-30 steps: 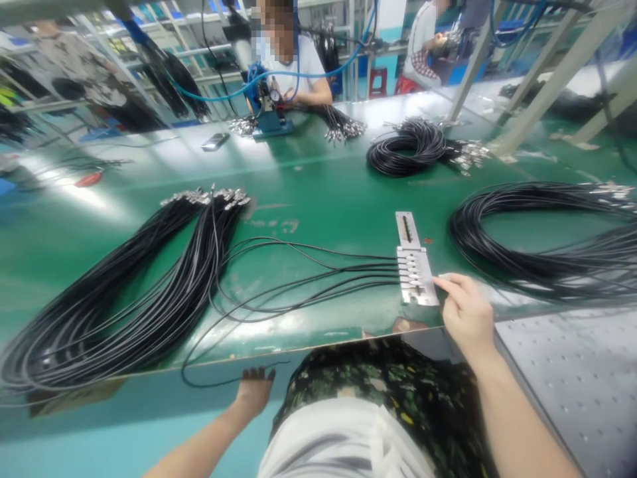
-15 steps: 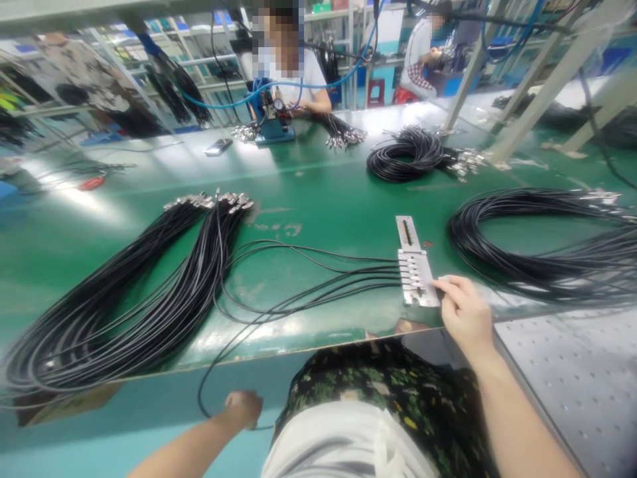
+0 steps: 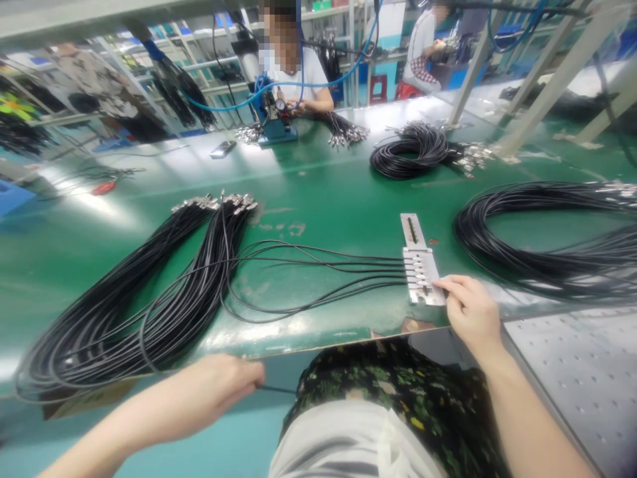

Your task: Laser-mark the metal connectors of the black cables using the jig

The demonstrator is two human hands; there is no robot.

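Note:
My left hand (image 3: 229, 380) is closed around a thin black cable (image 3: 279, 389), just off the table's front edge; a short length sticks out to the right of the fingers. The index finger of my right hand (image 3: 472, 312) reaches onto the right edge of a slotted metal fixture (image 3: 426, 287), its other fingers curled. Several black cables (image 3: 348, 267) run from the left into that fixture, their silvery ends lying side by side in its slots. A narrower hinged-looking plate (image 3: 411, 229) extends from its far side. Left of it lies a large cable bundle (image 3: 199, 285) with metal ends.
On the green table (image 3: 318, 206) a long cable loop (image 3: 478, 245) lies to the right and a coil (image 3: 408, 153) farther back. Across the table a person (image 3: 313, 73) sits behind a blue press (image 3: 276, 119). A perforated metal surface (image 3: 582, 372) borders the front right.
My left hand has risen and come forward toward the table edge with the cable, whose trailing part shifted onto the bundle. My right hand stays at the fixture. The view has shifted slightly.

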